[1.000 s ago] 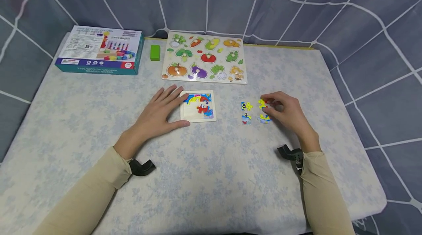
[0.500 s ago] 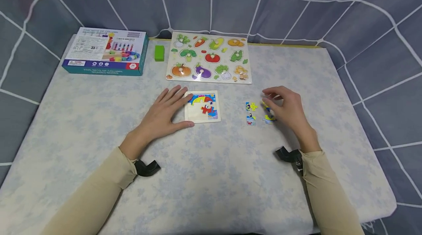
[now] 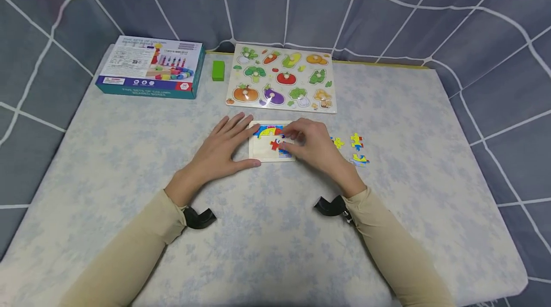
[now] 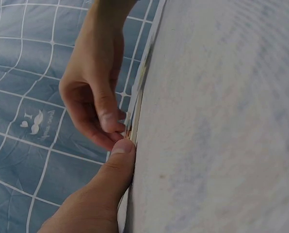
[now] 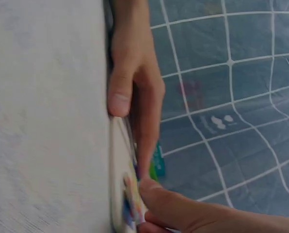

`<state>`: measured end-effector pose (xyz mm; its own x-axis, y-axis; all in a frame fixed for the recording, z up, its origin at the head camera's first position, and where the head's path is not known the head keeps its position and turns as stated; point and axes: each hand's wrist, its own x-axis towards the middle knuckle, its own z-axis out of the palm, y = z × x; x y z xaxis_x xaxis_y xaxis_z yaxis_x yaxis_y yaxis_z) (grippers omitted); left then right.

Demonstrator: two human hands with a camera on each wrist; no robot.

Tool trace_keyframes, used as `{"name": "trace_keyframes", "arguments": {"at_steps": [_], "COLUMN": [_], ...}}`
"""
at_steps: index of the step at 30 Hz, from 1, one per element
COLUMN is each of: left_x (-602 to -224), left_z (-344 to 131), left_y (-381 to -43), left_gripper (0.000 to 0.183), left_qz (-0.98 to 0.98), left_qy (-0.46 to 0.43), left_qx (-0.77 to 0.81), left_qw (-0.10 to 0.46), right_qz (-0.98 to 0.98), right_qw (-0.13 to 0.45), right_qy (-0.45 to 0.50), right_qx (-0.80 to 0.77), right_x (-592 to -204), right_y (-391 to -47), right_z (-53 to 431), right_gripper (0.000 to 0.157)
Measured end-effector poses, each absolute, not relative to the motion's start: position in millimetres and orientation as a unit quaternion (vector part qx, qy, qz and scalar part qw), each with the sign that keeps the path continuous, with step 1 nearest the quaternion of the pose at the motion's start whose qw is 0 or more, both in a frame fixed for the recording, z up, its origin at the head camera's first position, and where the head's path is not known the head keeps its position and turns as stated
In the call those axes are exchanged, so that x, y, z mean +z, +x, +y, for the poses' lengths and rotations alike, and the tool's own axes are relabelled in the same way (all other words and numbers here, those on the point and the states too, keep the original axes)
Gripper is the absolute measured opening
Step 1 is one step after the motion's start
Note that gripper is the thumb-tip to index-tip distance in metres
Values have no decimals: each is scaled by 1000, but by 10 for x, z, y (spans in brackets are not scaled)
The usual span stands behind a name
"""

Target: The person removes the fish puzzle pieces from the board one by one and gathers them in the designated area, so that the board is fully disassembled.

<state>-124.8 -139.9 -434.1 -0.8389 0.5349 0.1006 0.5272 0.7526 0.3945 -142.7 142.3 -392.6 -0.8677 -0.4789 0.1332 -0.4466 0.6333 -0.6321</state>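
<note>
Long beige sleeves (image 3: 125, 245), slightly wrinkled, with curved black brackets (image 3: 200, 218) at the cuffs.

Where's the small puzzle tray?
Head view, near centre: the puzzle tray lies below the vegetable board, left hand at its left, right hand over its right.

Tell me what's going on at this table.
Someone is working on a small framed puzzle. The left hand rests at its left edge, while the right hand is over its right side; whether it pinches a piece is hard to tell. The puzzle is only partly filled, and at least three loose pieces lie to its right on the table.
</note>
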Motion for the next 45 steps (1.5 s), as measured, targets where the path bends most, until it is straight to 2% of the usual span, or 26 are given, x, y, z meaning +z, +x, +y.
{"name": "trace_keyframes", "arguments": {"at_steps": [15, 25, 30, 35, 45], "left_x": [-4348, -4351, -4356, -4353, -4350], "left_z": [-1403, -1416, -1408, -1393, -1374], "left_y": [-1240, -1238, -1236, -1235, -1236], "left_gripper": [95, 94, 95, 95, 96], "left_qz": [935, 935, 935, 934, 935], "left_qy": [285, 284, 282, 285, 284], "left_qx": [213, 213, 214, 217, 211], "left_qw": [-2, -2, 2, -1, 4], "right_qz": [910, 874, 869, 880, 884], "right_qw": [37, 36, 16, -7, -79], "right_qy": [-288, -263, -234, -206, -116], "right_qx": [-294, -407, -436, -429, -446], "right_x": [-3993, -3951, -3806, -3714, -3735], "right_y": [-1390, -1399, -1422, -1414, -1264], "right_z": [1370, 1421, 1695, 2168, 3042], "right_gripper": [30, 11, 10, 11, 16]}}
